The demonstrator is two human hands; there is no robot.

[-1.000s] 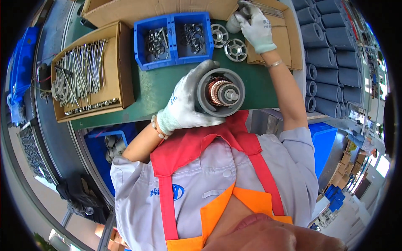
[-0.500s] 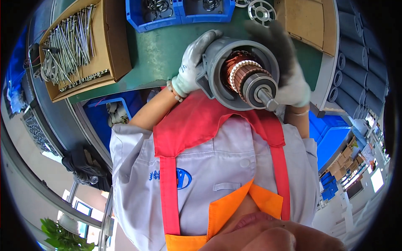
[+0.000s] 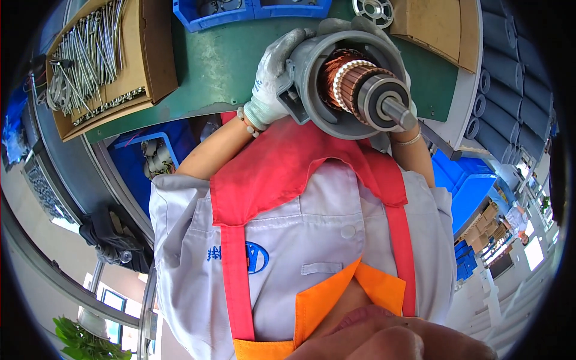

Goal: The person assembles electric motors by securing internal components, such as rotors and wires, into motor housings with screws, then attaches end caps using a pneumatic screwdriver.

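A grey motor housing (image 3: 307, 99) is held up in front of my chest, its open end facing up toward me. Inside it sits an armature (image 3: 347, 78) with copper windings, a ribbed commutator, a bearing and a bare steel shaft that sticks out past the rim. My left hand (image 3: 273, 78), in a pale glove, grips the housing's left side, thumb side along its upper edge. My right hand (image 3: 369, 25), gloved with grey-coated fingers, wraps round the far and right side of the housing; its palm is mostly hidden behind it.
On the green bench (image 3: 216, 72) a cardboard box (image 3: 157, 54) of long metal bolts stands left. Blue bins (image 3: 225, 19) sit at the back, with a round metal end cover (image 3: 373, 11) and another carton (image 3: 435, 27) to their right. Grey cylinders (image 3: 510, 72) are stacked far right.
My right hand, blurred beside the housing's right side before, now wraps round its far and right side. The housing has tilted and moved slightly up in view; the view itself has shifted a little.
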